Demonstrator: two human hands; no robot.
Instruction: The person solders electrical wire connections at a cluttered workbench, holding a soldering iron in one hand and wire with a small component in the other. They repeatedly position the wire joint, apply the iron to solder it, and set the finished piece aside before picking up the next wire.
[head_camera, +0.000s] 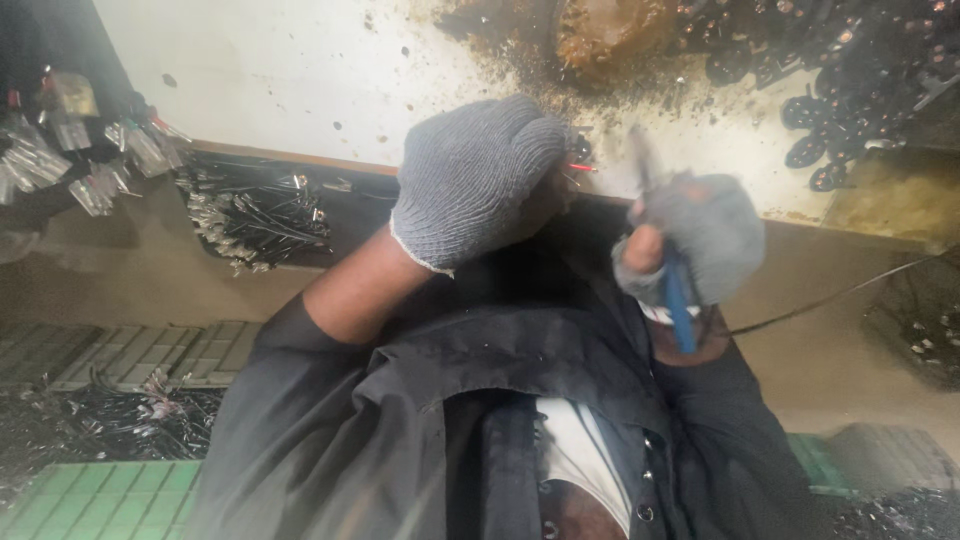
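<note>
Grey knit gloves covered both hands. The left hand (480, 180) was closed on a thin red wire (580, 167) at the near edge of the stained white bench (280, 80); the right hand (700, 250) was clamped round a blue-handled tool (680, 300) just right of it — blurred. The step looked like working the wire's end, which called for steady aim. Small clear packets (90, 160) hung far left, beside bundled wires (255, 215).
</note>
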